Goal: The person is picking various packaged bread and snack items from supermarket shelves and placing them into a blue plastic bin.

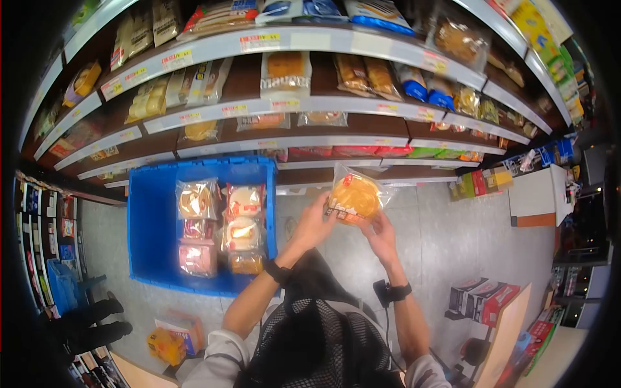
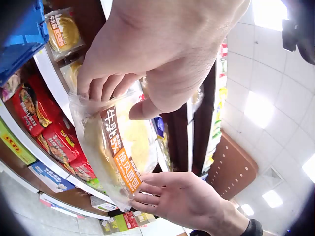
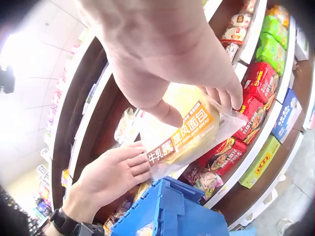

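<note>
A clear bag of round golden bread [image 1: 356, 197], with an orange and brown label, is held up between both hands in front of the shelves. My left hand [image 1: 314, 223] pinches one side of the bag, its thumb over the label face, as the left wrist view shows. On the opposite side my right hand [image 1: 380, 238] grips the bag's edge, thumb on the front and fingers behind in the right wrist view. Left of the hands, a blue crate [image 1: 147, 226] on the floor contains two columns of packaged breads [image 1: 244, 202].
Curved shelves [image 1: 362, 42] of bagged bread rise ahead, with red noodle packs [image 3: 256, 115] on a low tier. Boxes [image 1: 482, 301] stand on the floor at right, near a wooden panel [image 1: 508, 336]. Another person's dark legs [image 1: 97, 323] show at lower left.
</note>
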### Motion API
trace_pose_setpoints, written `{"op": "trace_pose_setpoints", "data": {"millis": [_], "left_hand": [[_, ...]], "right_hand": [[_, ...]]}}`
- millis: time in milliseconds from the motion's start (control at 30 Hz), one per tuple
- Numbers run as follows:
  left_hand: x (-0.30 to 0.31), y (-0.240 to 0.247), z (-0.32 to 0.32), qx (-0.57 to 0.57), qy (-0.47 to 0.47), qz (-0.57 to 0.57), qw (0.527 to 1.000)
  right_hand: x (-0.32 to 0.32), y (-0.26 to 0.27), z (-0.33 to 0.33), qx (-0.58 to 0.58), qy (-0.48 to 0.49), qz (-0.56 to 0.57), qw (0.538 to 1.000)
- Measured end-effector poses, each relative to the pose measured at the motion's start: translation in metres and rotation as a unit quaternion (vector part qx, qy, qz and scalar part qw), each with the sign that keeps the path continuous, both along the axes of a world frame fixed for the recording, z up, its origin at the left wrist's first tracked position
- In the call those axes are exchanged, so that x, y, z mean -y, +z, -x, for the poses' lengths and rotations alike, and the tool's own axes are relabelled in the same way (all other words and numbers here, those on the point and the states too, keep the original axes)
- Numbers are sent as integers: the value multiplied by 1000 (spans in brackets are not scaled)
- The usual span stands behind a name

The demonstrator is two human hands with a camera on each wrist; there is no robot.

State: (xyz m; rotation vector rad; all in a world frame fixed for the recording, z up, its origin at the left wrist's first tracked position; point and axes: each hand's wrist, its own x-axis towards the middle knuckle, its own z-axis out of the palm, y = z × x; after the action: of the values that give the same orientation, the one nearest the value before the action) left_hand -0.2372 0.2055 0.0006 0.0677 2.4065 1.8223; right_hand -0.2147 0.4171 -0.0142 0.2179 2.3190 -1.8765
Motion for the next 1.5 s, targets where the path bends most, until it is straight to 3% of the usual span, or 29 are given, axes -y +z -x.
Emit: {"op": "trace_pose_setpoints", "data": {"millis": [100, 267, 500, 733, 833, 967, 1067, 1167, 1267, 1333, 1467, 1500], "left_hand": [[-19, 14, -64, -5, -7, 19, 1000], [-22, 26, -174, 24, -22, 103, 994], [10, 32, -255, 97, -53, 123, 986], [53, 31, -268, 120, -43, 80, 989], [88, 38, -265, 145, -40, 28, 988], [161, 40, -254, 175, -22, -30, 984], [232, 8, -244, 159, -5, -19, 987], [296, 9, -229, 160, 4, -43, 986], [359, -14, -223, 195, 14, -67, 978], [391, -21, -210, 264, 42, -55, 962], [447, -73, -197, 283, 15, -28, 959], [454, -75, -191, 296, 26, -21, 954]], "right_hand": [[-15, 16, -74, 35, -12, -58, 998], [-19, 24, -200, 63, 0, 21, 998], [-12, 8, -279, 101, 58, 36, 993], [21, 12, -278, 66, 66, -38, 995], [55, 41, -262, 58, 76, -29, 995], [115, 38, -241, 39, 102, -45, 993], [181, 42, -225, 30, 120, -30, 992], [254, 44, -198, 40, 146, -34, 988], [318, 18, -183, 40, 158, -18, 987], [352, -4, -165, 61, 216, -44, 973], [401, -89, -153, 82, 234, -74, 966], [409, -92, -147, 107, 241, -28, 964]]}}
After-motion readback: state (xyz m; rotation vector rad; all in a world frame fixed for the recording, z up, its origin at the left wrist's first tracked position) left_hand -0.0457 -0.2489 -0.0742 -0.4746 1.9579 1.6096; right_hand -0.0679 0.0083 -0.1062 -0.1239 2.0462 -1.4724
